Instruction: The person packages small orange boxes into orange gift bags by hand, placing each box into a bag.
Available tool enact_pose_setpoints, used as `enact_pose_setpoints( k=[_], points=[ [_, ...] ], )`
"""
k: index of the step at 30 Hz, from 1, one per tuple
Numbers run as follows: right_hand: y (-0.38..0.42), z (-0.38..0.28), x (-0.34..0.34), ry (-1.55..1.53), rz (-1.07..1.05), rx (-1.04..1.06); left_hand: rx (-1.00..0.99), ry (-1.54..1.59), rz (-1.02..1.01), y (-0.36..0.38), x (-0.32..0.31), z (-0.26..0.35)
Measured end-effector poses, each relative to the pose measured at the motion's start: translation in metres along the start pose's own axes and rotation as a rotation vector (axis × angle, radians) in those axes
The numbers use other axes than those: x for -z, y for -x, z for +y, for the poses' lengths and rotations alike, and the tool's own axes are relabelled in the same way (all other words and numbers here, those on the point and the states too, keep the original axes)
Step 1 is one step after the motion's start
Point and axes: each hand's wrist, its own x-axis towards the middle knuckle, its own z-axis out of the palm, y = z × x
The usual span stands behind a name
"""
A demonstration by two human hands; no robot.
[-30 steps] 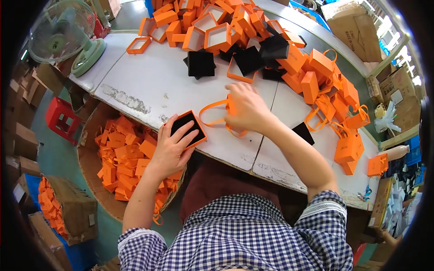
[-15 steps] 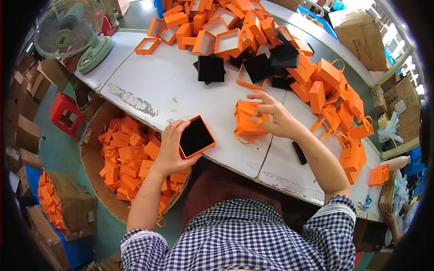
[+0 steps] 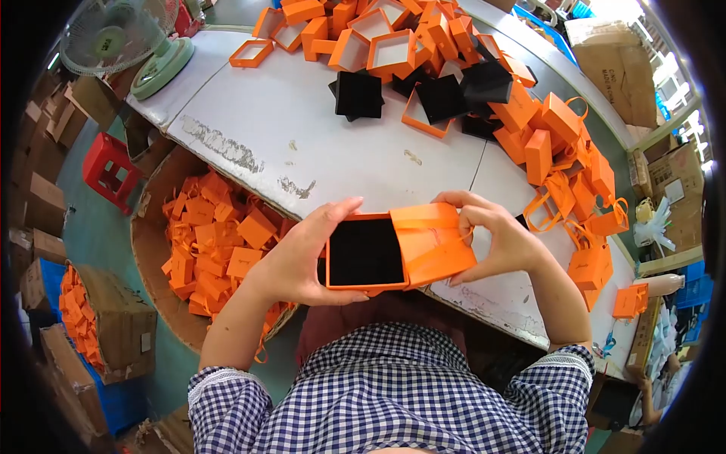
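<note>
My left hand (image 3: 299, 253) is closed on the side of an open orange box (image 3: 368, 288) with a black pad (image 3: 367, 252) filling it. My right hand (image 3: 499, 234) grips an orange box lid (image 3: 435, 246) with an orange ribbon by its right edge, thumb below and fingers above. The lid's left edge meets or slightly overlaps the box's right edge, tilted against it; the exact contact is hard to see. Both are held in front of my body, over the table's (image 3: 302, 136) near edge. The lid's inner side is hidden.
Orange box parts (image 3: 389, 53) are heaped at the back, with black pads (image 3: 359, 94) before them. Ribboned orange boxes (image 3: 563, 121) pile at right. A large carton (image 3: 144, 250) of orange boxes stands below left. A fan (image 3: 162, 68) and red stool (image 3: 110, 170) are farther left.
My right hand has taken the ribboned lid off the table and brought it left against the box. My left hand has moved the box slightly right, turning it straighter.
</note>
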Motion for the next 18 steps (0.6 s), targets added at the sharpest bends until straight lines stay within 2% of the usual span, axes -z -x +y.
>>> enact_pose_setpoints(
  k=[3,5,6,10,12,13,14,15,17,18],
  points=[
    [0.008,-0.016,-0.016,0.022,0.068,-0.037,-0.020,0.047,-0.065,0.000,-0.009,0.000],
    [0.008,-0.017,-0.039,0.040,0.106,0.001,-0.027,0.091,0.004,0.001,-0.030,-0.003],
    [0.006,-0.018,-0.050,0.069,0.150,0.051,-0.113,0.148,0.013,-0.004,-0.039,-0.002],
    [-0.008,-0.013,-0.085,-0.008,0.096,0.017,-0.177,0.139,0.123,0.007,-0.057,0.001],
    [-0.018,-0.016,-0.085,0.010,0.067,-0.006,0.127,0.074,-0.085,0.033,-0.038,-0.009],
    [-0.027,-0.022,-0.076,0.015,0.040,0.049,0.074,0.012,-0.075,0.039,-0.013,-0.005],
    [-0.037,-0.023,-0.067,0.016,0.011,0.105,0.136,-0.055,-0.062,0.050,0.017,-0.003],
    [-0.045,-0.008,-0.053,0.108,0.092,0.124,0.332,-0.026,-0.111,0.054,0.056,0.007],
    [-0.080,0.048,-0.020,0.422,0.517,0.177,0.414,-0.437,-0.275,0.067,0.125,0.010],
    [-0.101,0.074,0.000,0.530,0.634,0.147,0.528,-0.511,-0.198,0.059,0.138,0.012]
  ],
)
